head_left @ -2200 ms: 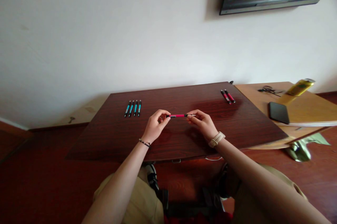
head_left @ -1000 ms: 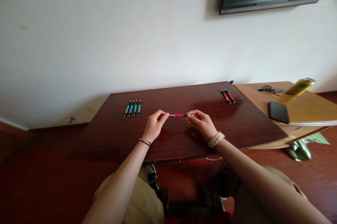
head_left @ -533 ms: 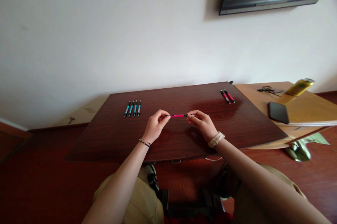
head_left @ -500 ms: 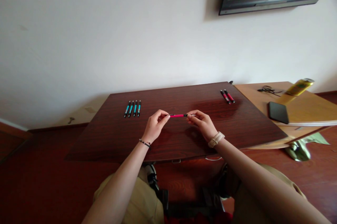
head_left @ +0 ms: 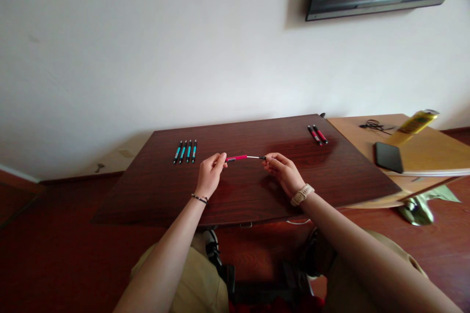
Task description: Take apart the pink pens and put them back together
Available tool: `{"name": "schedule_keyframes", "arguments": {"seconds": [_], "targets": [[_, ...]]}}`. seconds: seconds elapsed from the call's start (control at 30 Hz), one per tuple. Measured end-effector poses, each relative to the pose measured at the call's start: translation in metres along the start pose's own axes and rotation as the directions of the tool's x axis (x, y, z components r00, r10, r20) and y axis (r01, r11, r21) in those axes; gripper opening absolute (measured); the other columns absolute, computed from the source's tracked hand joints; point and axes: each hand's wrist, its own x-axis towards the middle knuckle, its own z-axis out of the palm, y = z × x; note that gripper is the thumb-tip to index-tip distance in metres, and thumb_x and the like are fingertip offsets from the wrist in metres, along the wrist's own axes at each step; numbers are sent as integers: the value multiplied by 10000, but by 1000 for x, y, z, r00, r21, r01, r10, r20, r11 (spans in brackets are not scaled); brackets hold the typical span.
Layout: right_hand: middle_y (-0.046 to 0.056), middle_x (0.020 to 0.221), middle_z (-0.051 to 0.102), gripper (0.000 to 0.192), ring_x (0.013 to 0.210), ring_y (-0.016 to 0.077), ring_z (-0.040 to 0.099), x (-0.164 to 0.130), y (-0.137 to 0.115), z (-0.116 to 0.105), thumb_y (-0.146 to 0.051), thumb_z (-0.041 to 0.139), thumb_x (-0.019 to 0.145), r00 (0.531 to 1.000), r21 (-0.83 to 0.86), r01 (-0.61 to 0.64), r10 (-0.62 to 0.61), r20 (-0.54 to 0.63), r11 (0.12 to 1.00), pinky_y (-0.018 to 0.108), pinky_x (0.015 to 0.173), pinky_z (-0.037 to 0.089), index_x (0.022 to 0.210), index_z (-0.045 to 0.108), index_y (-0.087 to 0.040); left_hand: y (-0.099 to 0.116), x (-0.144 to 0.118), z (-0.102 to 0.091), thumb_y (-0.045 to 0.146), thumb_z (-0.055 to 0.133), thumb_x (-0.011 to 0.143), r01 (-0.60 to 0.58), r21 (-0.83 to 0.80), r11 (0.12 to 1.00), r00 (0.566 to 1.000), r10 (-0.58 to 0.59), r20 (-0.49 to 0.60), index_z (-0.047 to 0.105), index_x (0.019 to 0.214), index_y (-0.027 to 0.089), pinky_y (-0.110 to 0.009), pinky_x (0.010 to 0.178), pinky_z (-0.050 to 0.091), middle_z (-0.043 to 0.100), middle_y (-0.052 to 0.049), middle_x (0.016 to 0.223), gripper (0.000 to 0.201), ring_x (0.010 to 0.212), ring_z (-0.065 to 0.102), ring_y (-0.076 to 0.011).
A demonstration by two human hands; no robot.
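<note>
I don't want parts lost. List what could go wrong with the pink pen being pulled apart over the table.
1. The left hand holds the pink barrel and the right hand the dark tip, with a thin white refill bared between them; a skewed pull might bend it.
2. Both pieces are held above the dark table; a small part that slips could roll off the edge.

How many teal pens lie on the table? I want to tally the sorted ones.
4. The teal pens lie side by side in one row at the far left of the dark table, apart from both hands. Nothing appears to hide more.
</note>
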Motion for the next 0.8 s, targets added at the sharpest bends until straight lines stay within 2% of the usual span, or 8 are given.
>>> {"name": "schedule_keyframes", "arguments": {"seconds": [0.2,0.33,0.47,0.53,0.6,0.67,0.8], "targets": [[25,947,756,321,810,153,690,6,5,-7,-452,877,766,997,100,-75,77,-15,992,269,765,557,931,704,-238,2,0,-1,547,535,1009,-4,-47,999,999,2,-45,605,679,191,-261,581,370,539,9,614,491,573,480,-127],[30,962,759,309,809,162,700,9,7,-9,-443,867,771,994,114,-103,105,-11,988,288,775,578,935,697,-243,-3,3,-1,569,526,1009,21,-110,994,998,-27,-58,613,692,192,-258,570,385,489,18,575,500,552,461,-126],[50,1006,763,337,871,198,715,10,10,-11,-505,834,782,998,17,-52,53,-39,999,318,781,577,941,691,-244,-8,4,0,567,536,1006,30,-138,990,999,-33,-19,644,748,184,-251,581,409,527,11,608,474,579,496,-126],[50,980,759,330,891,213,706,12,10,-15,-523,810,796,996,-149,32,-44,-76,988,326,784,559,931,706,-241,-9,4,0,554,555,1001,25,-135,991,1000,-25,2,652,784,182,-248,595,416,565,4,649,441,613,525,-128],[50,940,752,304,874,228,685,16,9,-22,-515,786,814,984,-402,117,-162,-80,908,351,795,540,929,735,-238,-10,4,0,538,577,995,19,-136,991,1000,-17,17,646,801,182,-245,613,420,582,3,675,411,642,543,-130],[56,941,744,261,856,238,664,20,7,-30,-482,755,840,965,-634,176,-259,-39,753,384,823,525,941,761,-241,-11,4,1,527,593,989,18,-139,990,1000,-14,27,644,814,183,-243,624,420,585,5,686,389,659,552,-132],[82,1011,718,171,913,262,634,28,7,-44,-382,698,875,934,-882,218,-352,64,418,429,901,494,951,780,-253,-10,4,1,525,603,979,32,-122,992,999,-28,35,667,863,185,-243,629,424,588,6,693,365,671,563,-140]]}}
